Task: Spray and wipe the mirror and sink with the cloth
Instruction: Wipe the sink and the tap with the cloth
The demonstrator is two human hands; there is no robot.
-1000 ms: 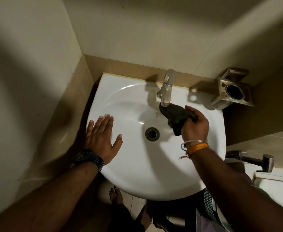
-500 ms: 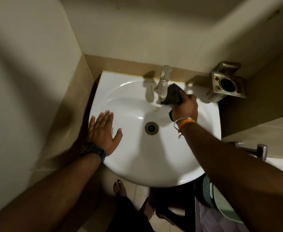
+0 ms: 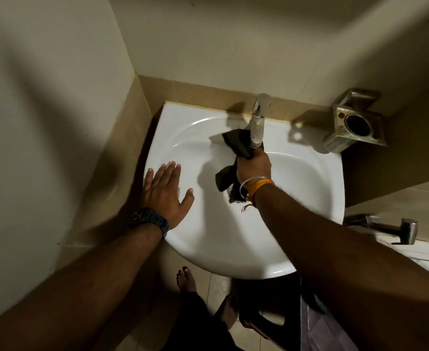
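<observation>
Nearest to us, two bare feet point(image 3: 186, 278) stand on pale floor tiles beneath the front lip of the sink point(image 3: 233, 249), a glossy white ceramic basin with a rounded front edge and a square back pushed into a corner. Our left hand point(image 3: 165, 193) lies flat on the left rim, fingers straight and spread, palm pressing the smooth glaze; a dark link-band watch point(image 3: 148, 221) sits at that wrist. The wall crowds this side closely, leaving only a narrow shadowed gap.

Farther in, our right hand point(image 3: 254, 168) has its grip curled tight round a dark cloth point(image 3: 236, 141) (soft, crumpled, one end dangling below the fist over the bowl). The cloth's upper fold presses against the left side of the tap point(image 3: 257, 125), a dull metal spout rising from the back ledge. A thin metal bangle and an orange thread band point(image 3: 260, 184) circle that wrist.

The bowl's right half lies open. Beyond the back right corner, a square brushed-metal holder point(image 3: 355, 125) with a round hole juts from the wall, apart from the sink.
</observation>
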